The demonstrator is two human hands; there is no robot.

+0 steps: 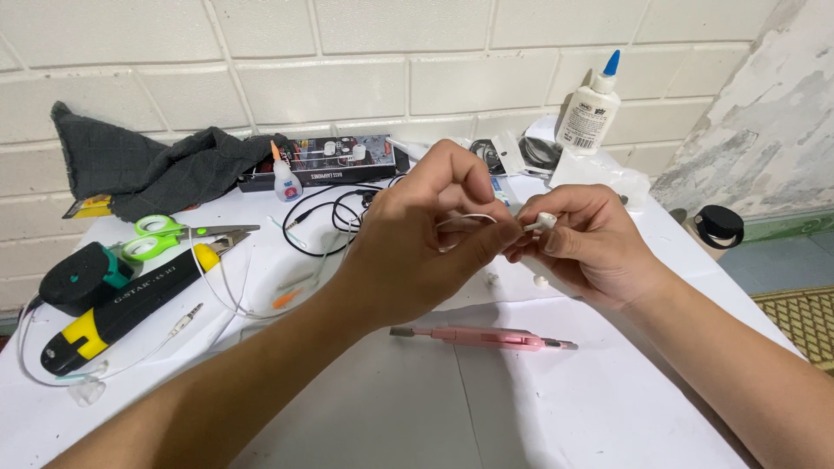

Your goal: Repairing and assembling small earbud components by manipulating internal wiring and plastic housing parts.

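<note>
My left hand (426, 239) pinches a thin white cable (465, 217) above the white table (486, 408). My right hand (586, 243) holds a small white earbud (545, 221) at the cable's end between thumb and fingers. The two hands nearly touch at the fingertips. A pink utility knife (486, 337) lies on the table just below them. Two tiny white pieces (540, 281) lie under the right hand.
At left lie a black and yellow tool (113, 313), green scissors (165, 236), a dark cloth (148, 165) and a small glue bottle (285, 178). A black cable (326, 217), a dark box (330, 161) and a white glue bottle (589, 108) stand by the brick wall. A black-lidded jar (717, 227) is at right.
</note>
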